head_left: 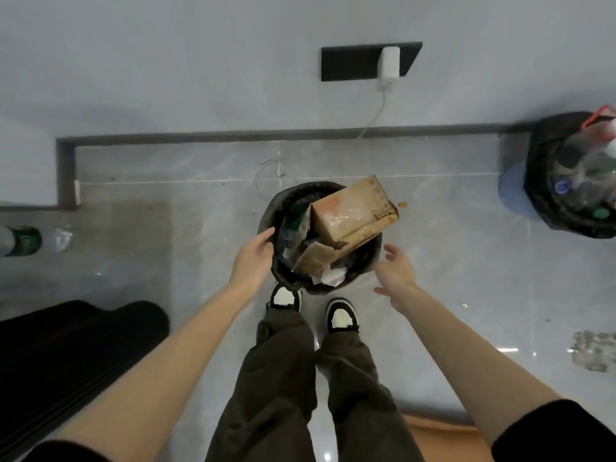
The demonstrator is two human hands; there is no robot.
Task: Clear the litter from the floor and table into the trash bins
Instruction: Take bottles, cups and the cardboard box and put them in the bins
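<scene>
We are holding our left hand [253, 258], fingers straight, against the trash bin [293, 191] rim at nine o'clock. Our right hand [396, 271] is hovering spread and empty at four. The cardboard box [353, 215] is sticking out toward two o'clock, so, we are judging, nudging the bin is risking toppling it out.

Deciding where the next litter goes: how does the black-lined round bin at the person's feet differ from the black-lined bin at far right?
The bin at the feet holds a brown cardboard box jutting past its rim; the far-right bin holds clear plastic bottles. The left hand touches the first bin's rim; no hand is at the far-right bin. Both are black-lined and full.
</scene>
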